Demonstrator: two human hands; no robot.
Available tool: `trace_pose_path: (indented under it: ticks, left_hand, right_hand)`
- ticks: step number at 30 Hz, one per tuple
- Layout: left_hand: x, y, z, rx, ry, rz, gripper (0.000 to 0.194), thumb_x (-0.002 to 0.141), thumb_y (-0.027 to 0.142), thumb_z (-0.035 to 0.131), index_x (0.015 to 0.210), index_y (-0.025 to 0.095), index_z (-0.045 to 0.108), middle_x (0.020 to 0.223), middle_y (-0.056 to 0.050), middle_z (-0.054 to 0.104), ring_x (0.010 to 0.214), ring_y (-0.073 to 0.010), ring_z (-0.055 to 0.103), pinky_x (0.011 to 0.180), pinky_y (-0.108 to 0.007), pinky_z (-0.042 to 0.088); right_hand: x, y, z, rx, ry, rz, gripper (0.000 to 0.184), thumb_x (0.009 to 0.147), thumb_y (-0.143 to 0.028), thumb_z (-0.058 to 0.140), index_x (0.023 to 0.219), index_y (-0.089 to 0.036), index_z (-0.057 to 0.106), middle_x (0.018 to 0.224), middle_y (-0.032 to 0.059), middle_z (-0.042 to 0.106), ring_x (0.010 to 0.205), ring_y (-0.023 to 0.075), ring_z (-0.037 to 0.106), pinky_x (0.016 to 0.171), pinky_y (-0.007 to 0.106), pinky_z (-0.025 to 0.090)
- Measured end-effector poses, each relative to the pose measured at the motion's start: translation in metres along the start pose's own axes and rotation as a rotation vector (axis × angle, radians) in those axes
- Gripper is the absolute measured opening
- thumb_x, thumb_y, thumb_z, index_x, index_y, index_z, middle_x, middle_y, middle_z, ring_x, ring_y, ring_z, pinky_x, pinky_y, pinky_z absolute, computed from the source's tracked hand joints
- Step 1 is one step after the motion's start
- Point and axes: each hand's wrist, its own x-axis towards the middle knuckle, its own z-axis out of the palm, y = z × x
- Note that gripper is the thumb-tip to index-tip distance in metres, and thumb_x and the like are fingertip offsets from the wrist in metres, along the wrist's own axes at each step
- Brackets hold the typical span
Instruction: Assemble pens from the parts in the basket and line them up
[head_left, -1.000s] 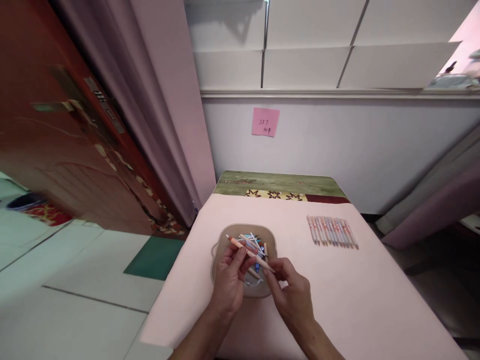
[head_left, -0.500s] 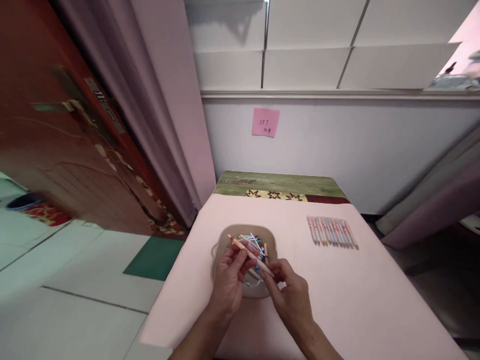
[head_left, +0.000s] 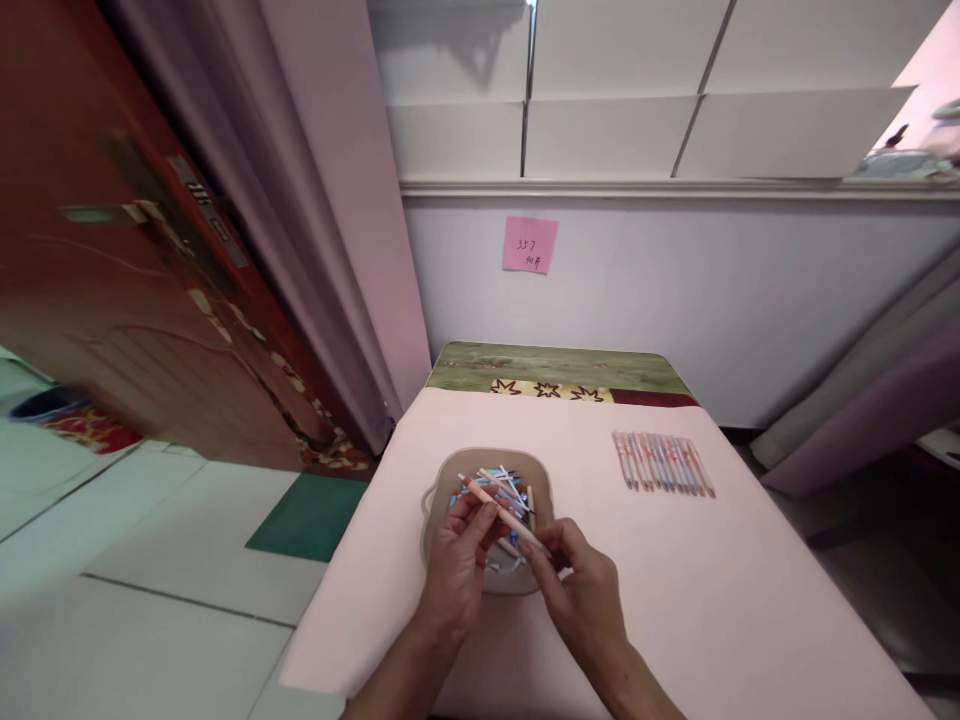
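Observation:
Over a beige basin [head_left: 544,470], both hands hold one peach and pale pink pen [head_left: 514,521], tilted down toward the right. My left hand [head_left: 459,555] pinches its orange upper part between thumb and fingers. At the pale lower end, my right hand [head_left: 581,575] has its fingertips closed on the barrel. Inside the basin lie loose pen parts [head_left: 508,480], several white, blue and beige sticks among them; the hands cover some of these. To the right, a row of assembled pens [head_left: 664,464] rests side by side on the pink table cover [head_left: 675,580].
The table's far end shows a green patterned top [head_left: 555,362] against the white wall, where a pink note [head_left: 529,245] is stuck. A purple curtain [head_left: 330,200] and a reddish door [head_left: 97,280] stand on the left. A green mat [head_left: 307,517] lies on the floor.
The pen's upper end has dipped slightly lower. Both hands keep their grip on it, and the basin and the row of pens stay in place.

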Motion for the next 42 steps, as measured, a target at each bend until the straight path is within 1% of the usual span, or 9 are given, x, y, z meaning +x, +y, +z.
trace_pose_path:
  ticks: [8, 14, 18, 22, 26, 32, 35, 37, 42]
  left_hand:
    - [0.001, 0.000, 0.000, 0.060, 0.017, 0.022, 0.030, 0.066, 0.025, 0.077, 0.094, 0.014, 0.070, 0.079, -0.005, 0.071, 0.072, -0.0145, 0.065, 0.069, -0.024, 0.052]
    - [-0.001, -0.001, 0.004, 0.115, 0.031, 0.043, 0.036, 0.065, 0.027, 0.078, 0.098, 0.016, 0.069, 0.081, -0.005, 0.072, 0.071, -0.0148, 0.065, 0.068, -0.025, 0.053]
    - [-0.004, -0.006, 0.006, 0.055, 0.002, -0.003, 0.023, 0.063, 0.027, 0.080, 0.079, 0.013, 0.070, 0.074, -0.004, 0.070, 0.067, -0.0152, 0.064, 0.069, -0.028, 0.053]
    - [-0.006, -0.004, 0.004, 0.073, 0.012, -0.055, 0.021, 0.060, 0.027, 0.082, 0.069, 0.012, 0.071, 0.068, -0.004, 0.070, 0.064, -0.0141, 0.063, 0.069, -0.026, 0.052]
    - [-0.010, 0.001, 0.003, 0.107, -0.044, -0.091, 0.017, 0.063, 0.027, 0.080, 0.069, 0.012, 0.073, 0.066, -0.005, 0.070, 0.063, -0.0134, 0.062, 0.068, -0.024, 0.050]
    - [-0.020, 0.005, 0.003, 0.131, -0.110, -0.103, 0.016, 0.067, 0.028, 0.076, 0.070, 0.013, 0.073, 0.070, -0.006, 0.071, 0.065, -0.0140, 0.061, 0.066, -0.024, 0.048]
    - [-0.027, 0.002, -0.004, 0.130, -0.108, -0.128, 0.017, 0.067, 0.029, 0.077, 0.073, 0.013, 0.073, 0.074, -0.007, 0.071, 0.069, -0.0157, 0.062, 0.068, -0.025, 0.048]
    - [-0.031, -0.001, -0.010, 0.140, -0.064, -0.108, 0.017, 0.066, 0.028, 0.078, 0.073, 0.014, 0.073, 0.072, -0.006, 0.071, 0.070, -0.0153, 0.062, 0.068, -0.025, 0.048]
    - [-0.038, -0.013, -0.023, 0.188, -0.007, -0.055, 0.015, 0.068, 0.027, 0.077, 0.074, 0.014, 0.073, 0.073, -0.004, 0.070, 0.071, -0.0145, 0.062, 0.070, -0.024, 0.048]
  right_hand:
    - [-0.001, -0.001, -0.002, -0.077, -0.048, -0.020, 0.024, 0.090, -0.040, 0.051, 0.081, -0.021, 0.061, 0.060, -0.0011, 0.063, 0.050, 0.0114, 0.057, 0.049, 0.020, 0.035]
    - [0.000, 0.002, 0.001, -0.050, -0.040, -0.068, 0.018, 0.089, -0.036, 0.054, 0.088, -0.022, 0.065, 0.072, -0.0009, 0.068, 0.058, 0.0106, 0.062, 0.054, 0.018, 0.041]
    - [-0.004, 0.005, 0.003, -0.098, 0.064, -0.149, 0.017, 0.088, -0.034, 0.055, 0.088, -0.020, 0.065, 0.073, 0.0006, 0.069, 0.060, 0.0115, 0.063, 0.058, 0.018, 0.043]
    - [-0.008, 0.005, 0.002, -0.071, 0.055, -0.151, 0.017, 0.089, -0.033, 0.055, 0.089, -0.020, 0.066, 0.075, 0.0021, 0.069, 0.062, 0.0124, 0.064, 0.060, 0.019, 0.044]
    - [-0.010, 0.001, -0.001, 0.120, -0.084, -0.008, 0.024, 0.088, -0.039, 0.054, 0.090, -0.019, 0.067, 0.067, 0.0019, 0.066, 0.056, 0.0128, 0.060, 0.052, 0.019, 0.042]
    - [-0.011, -0.001, -0.003, 0.759, -0.367, 0.397, 0.042, 0.083, -0.055, 0.057, 0.079, -0.014, 0.065, 0.052, -0.0014, 0.055, 0.041, 0.0078, 0.047, 0.042, 0.018, 0.038]
    - [-0.016, 0.001, 0.000, 0.896, -0.476, 0.513, 0.047, 0.082, -0.059, 0.056, 0.078, -0.013, 0.064, 0.051, -0.0017, 0.055, 0.036, 0.0063, 0.043, 0.039, 0.017, 0.034]
    - [-0.021, 0.002, 0.003, 0.832, -0.449, 0.463, 0.046, 0.081, -0.059, 0.056, 0.083, -0.013, 0.064, 0.055, -0.0002, 0.059, 0.041, 0.0083, 0.048, 0.043, 0.019, 0.038]
    - [-0.032, 0.001, 0.007, 0.362, -0.182, 0.172, 0.027, 0.076, -0.043, 0.069, 0.086, -0.018, 0.066, 0.065, 0.0000, 0.065, 0.054, 0.0117, 0.055, 0.053, 0.020, 0.042]
